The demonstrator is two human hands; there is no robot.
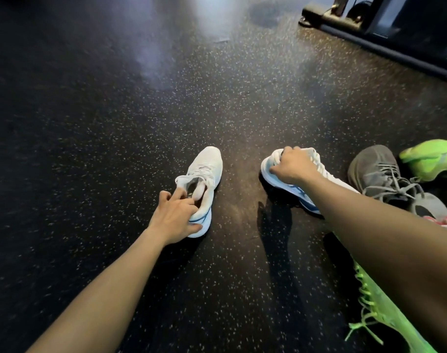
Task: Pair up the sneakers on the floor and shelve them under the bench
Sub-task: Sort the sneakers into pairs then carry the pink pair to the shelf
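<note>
Head view, left grip: my left hand (pixel 175 220) has its fingers hooked into the collar of the left white sneaker (pixel 203 186), thumb against the heel of the sole. Closed on it.
Head view, right grip: my right hand (pixel 292 165) is curled over the top of the right white sneaker (pixel 276 174), fingers clamped around its upper. That shoe is tipped up, blue-trimmed sole turned toward me.
Sneaker positions: both white ones are on the floor (pixel 115 123) in front of me, well apart, with a bare strip of floor between them. The left one sits flat, toe pointing away.
Right edge: crowded. A grey sneaker (pixel 378 171) lies just beside the right white one, laces loose. Beyond it a neon green sneaker (pixel 431 159) runs off the frame edge. A second neon green sneaker (pixel 385 307) lies under my right forearm, laces spilling onto the floor. A bit of pink and white shoe (pixel 446 221) shows beside the grey one; too little is visible to say more.
Open room: wide bare floor to the left and ahead of both hands.
Surface: dark rubber flooring with pale flecks, glare patches toward the top.
Room: a black metal equipment base (pixel 385 36) crosses the upper right corner, well apart from the shoes.
</note>
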